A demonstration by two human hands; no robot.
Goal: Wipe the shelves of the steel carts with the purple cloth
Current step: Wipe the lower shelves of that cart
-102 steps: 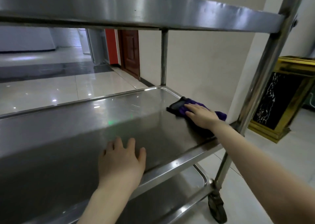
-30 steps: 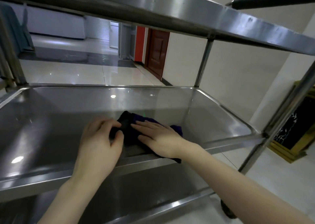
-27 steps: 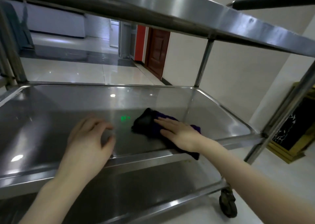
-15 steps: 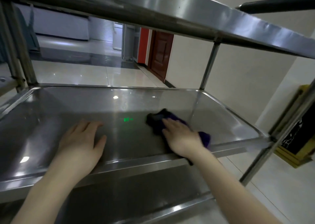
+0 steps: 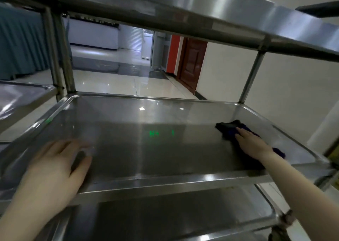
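On the middle shelf of the steel cart, the purple cloth lies near the right end, pressed under the flat, straight-fingered right hand for wiping, while the blurred left hand rests spread and empty at front left, probably steadying the cart.

Just one thing here looks like writing: a small cluster of green marks glowing on the steel of the middle shelf, near its centre. There are a few strokes, then a lone bar to their right — all too blurred to read as letters or digits.
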